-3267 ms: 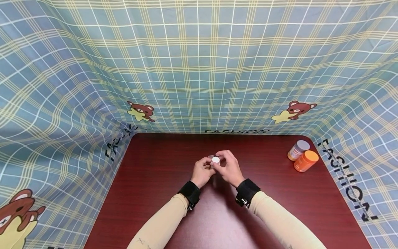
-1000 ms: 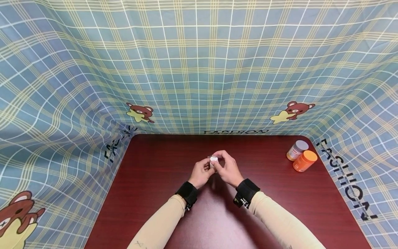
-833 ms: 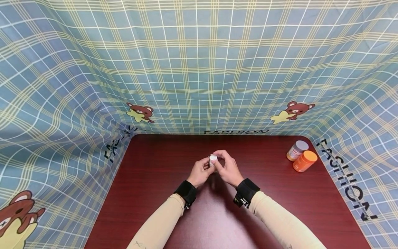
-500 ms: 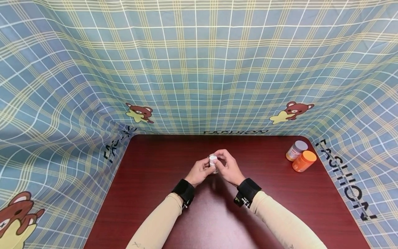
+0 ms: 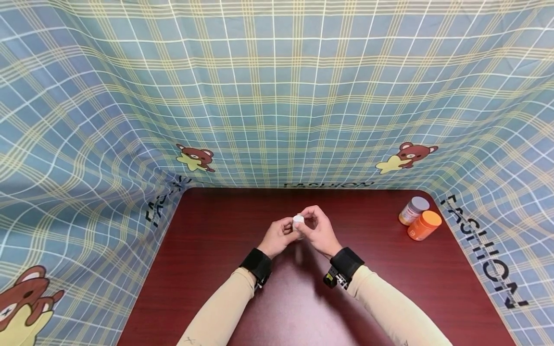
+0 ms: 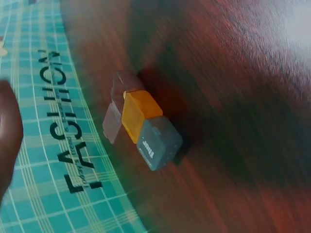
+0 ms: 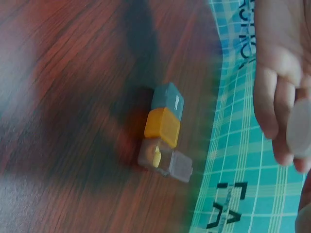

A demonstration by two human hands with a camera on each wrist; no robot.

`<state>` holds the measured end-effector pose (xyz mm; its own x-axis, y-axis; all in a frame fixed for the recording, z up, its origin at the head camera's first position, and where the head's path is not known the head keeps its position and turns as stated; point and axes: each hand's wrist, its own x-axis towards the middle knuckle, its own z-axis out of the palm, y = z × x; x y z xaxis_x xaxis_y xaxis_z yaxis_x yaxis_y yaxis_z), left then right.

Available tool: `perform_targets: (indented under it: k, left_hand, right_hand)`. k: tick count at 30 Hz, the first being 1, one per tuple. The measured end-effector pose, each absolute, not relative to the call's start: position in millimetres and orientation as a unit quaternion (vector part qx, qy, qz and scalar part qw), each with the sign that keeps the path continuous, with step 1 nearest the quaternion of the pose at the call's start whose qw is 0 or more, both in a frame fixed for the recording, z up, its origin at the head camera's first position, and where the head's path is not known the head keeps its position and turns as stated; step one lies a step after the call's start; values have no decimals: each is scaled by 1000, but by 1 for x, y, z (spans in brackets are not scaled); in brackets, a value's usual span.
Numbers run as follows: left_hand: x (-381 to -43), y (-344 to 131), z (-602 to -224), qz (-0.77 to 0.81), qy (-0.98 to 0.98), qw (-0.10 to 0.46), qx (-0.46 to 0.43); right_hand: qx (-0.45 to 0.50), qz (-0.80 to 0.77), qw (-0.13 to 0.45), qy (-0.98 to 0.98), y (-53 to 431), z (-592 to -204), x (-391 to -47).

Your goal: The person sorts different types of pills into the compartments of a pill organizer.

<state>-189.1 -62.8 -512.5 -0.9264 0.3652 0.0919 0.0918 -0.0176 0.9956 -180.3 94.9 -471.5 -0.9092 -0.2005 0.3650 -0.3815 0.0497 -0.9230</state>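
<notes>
Above the middle of the table, both hands meet around a small bottle with a white round cap (image 5: 298,219). My left hand (image 5: 279,238) grips its lower part from the left, and my right hand (image 5: 319,232) holds it near the cap. At the right edge of the right wrist view, fingers (image 7: 267,97) curl beside the white cap (image 7: 299,128). Below stands a pill box in three joined compartments: a clear one (image 7: 147,154) with its lid (image 7: 181,166) flipped open and a yellow pill (image 7: 157,157) inside, an orange one (image 7: 163,127) and a grey-teal one (image 7: 167,101), both closed. The hands hide it in the head view.
A grey-capped jar (image 5: 413,210) and an orange jar (image 5: 424,225) stand side by side at the table's back right corner. Plaid cloth (image 5: 277,96) hangs behind and along both sides of the dark red table (image 5: 216,221).
The hands have stayed together at the same place, shifting only slightly. The bottle's tilt has varied a little, and a clear edge seen earlier beside the cap is now covered.
</notes>
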Motion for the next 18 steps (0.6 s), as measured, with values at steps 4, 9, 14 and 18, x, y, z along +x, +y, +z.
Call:
perform_targets:
  k: [4,9,14,18]
  left_hand:
    - [-187,-53,-514,667,733,-3,130]
    - [-184,-45,-511,628,770,-86,72]
    - [-183,-46,-511,611,783,-105,55]
    - [-181,-47,-515,606,786,-108,63]
  right_hand:
    - [166,634,115,-746,87,-467,-176]
    - [133,621,135,-760,82,-465,-173]
    - [131,618,94,-769,85,-468,-172]
    - [124,610,63,-780,89,-473,-170]
